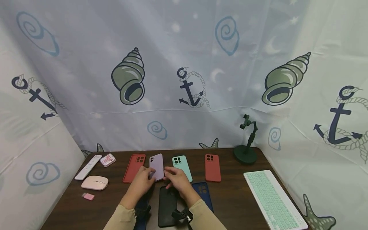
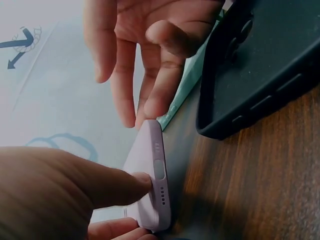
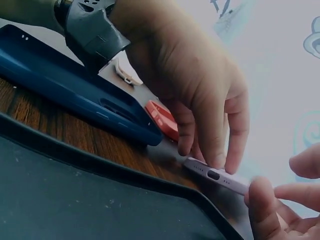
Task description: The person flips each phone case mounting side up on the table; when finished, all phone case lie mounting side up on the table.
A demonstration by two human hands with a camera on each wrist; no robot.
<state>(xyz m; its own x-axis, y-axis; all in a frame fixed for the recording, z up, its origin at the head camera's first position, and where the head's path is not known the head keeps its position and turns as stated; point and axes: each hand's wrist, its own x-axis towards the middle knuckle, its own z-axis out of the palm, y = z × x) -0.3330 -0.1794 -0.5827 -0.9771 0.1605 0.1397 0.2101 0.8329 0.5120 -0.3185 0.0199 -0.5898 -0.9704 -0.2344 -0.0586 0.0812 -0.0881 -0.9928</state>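
Note:
A lilac phone case (image 1: pixel 157 162) lies on the dark table in front of me, between my hands. My left hand (image 1: pixel 142 179) pinches its near left corner; in the left wrist view the thumb (image 2: pixel 125 189) is on one face, with fingers curled beneath. The port slot and speaker holes show along the edge of the case (image 2: pixel 159 175). At the opposite corner is my right hand (image 1: pixel 179 183), fingers relaxed and fingertips (image 3: pixel 217 160) right at the edge. Just below both hands sits a black phone case (image 1: pixel 167 209), hollow side up.
A red case (image 1: pixel 134 169), a mint case (image 1: pixel 184 166), a coral case (image 1: pixel 212 167) and a navy case (image 1: pixel 204 193) surround the hands. Left are a mouse (image 1: pixel 95 183), remote (image 1: pixel 88 167) and pink USB stick (image 1: pixel 88 196). A stand (image 1: pixel 245 154) and keyboard (image 1: pixel 273 198) are right.

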